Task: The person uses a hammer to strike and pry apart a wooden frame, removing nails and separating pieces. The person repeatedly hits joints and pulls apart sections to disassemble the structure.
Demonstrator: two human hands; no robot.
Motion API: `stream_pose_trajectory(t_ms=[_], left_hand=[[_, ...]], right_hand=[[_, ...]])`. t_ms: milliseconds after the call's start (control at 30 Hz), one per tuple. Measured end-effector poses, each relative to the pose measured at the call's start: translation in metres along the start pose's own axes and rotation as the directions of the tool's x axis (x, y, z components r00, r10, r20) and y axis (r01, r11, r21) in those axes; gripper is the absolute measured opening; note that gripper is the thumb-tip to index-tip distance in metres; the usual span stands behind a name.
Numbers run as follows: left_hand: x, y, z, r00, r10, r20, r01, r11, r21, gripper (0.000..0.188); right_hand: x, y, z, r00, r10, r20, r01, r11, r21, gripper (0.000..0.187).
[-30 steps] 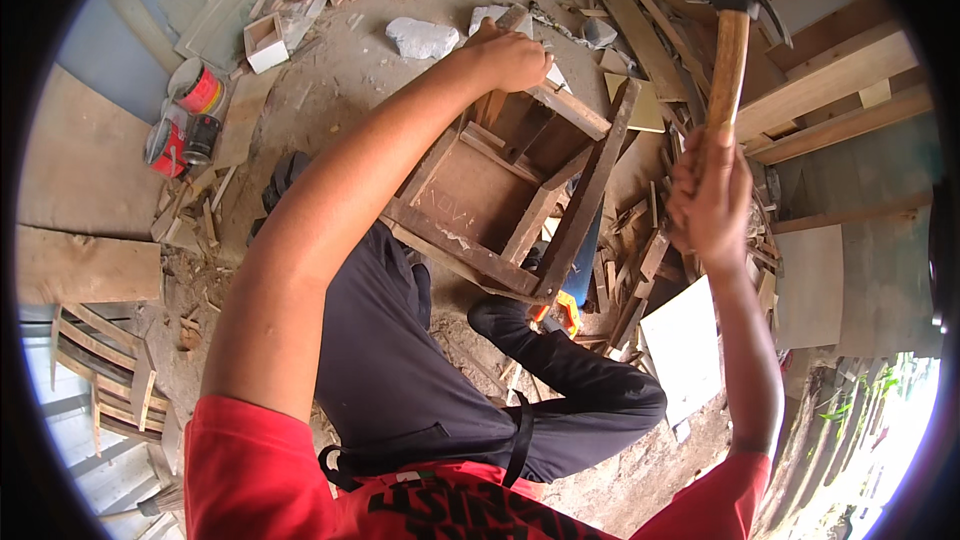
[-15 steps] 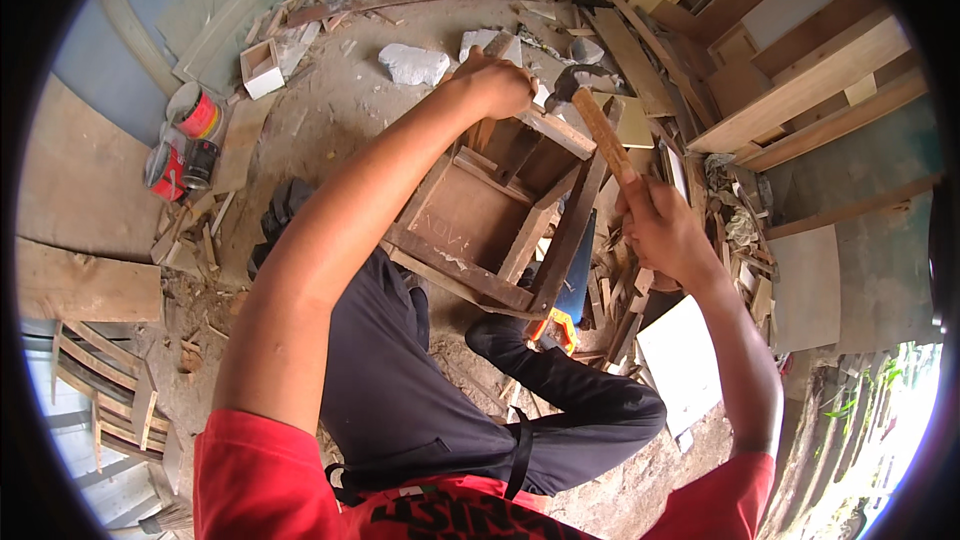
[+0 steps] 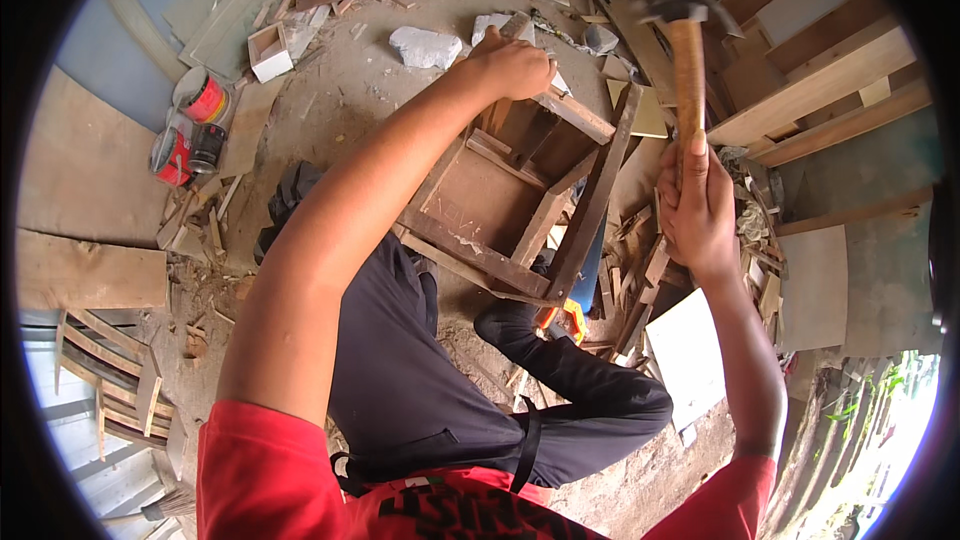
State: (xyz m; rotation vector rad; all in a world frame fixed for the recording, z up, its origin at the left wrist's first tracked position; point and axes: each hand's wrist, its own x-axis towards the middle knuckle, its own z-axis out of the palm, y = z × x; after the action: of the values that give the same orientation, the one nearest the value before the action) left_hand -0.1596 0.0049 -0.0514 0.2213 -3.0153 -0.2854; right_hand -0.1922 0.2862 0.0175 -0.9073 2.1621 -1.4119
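Note:
A small brown wooden stool [image 3: 470,195], upturned so that its inner side and frame rails show, rests in front of my legs. My left hand [image 3: 512,67] is closed round the far end of it, at a leg; what the fingertips touch is partly hidden. To the right, my right hand [image 3: 697,205] grips a claw hammer [image 3: 689,65] by its wooden handle. The hammer is raised upright, its dark head up and apart from the stool. Beneath the stool's near right corner lies a handsaw [image 3: 568,320] with an orange handle and blue blade.
Paint cans [image 3: 205,98] stand at the left near a small open box [image 3: 269,50]. Pale stone blocks [image 3: 425,47] lie beyond the stool. Wood scraps litter the dirt floor on both sides. Stacked boards [image 3: 820,90] fill the far right, and a white sheet [image 3: 687,350] lies by my knee.
My right hand has lifted the hammer up and to the right, away from the stool. My left hand still grips the stool, which appears slightly shifted to the right.

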Motion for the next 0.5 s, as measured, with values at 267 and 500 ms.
stream_pose_trajectory(t_ms=[267, 500], left_hand=[[0.001, -0.005, 0.006, 0.997, -0.074, 0.031, 0.073, 0.997, 0.01, 0.05], [0.006, 0.007, -0.005, 0.994, -0.098, 0.054, 0.098, 0.995, 0.009, 0.051]], right_hand=[[0.01, 0.011, 0.002, 0.998, -0.014, 0.057, 0.026, 0.977, -0.21, 0.049], [0.011, 0.049, -0.001, 0.946, -0.303, 0.115, 0.322, 0.84, -0.437, 0.049]])
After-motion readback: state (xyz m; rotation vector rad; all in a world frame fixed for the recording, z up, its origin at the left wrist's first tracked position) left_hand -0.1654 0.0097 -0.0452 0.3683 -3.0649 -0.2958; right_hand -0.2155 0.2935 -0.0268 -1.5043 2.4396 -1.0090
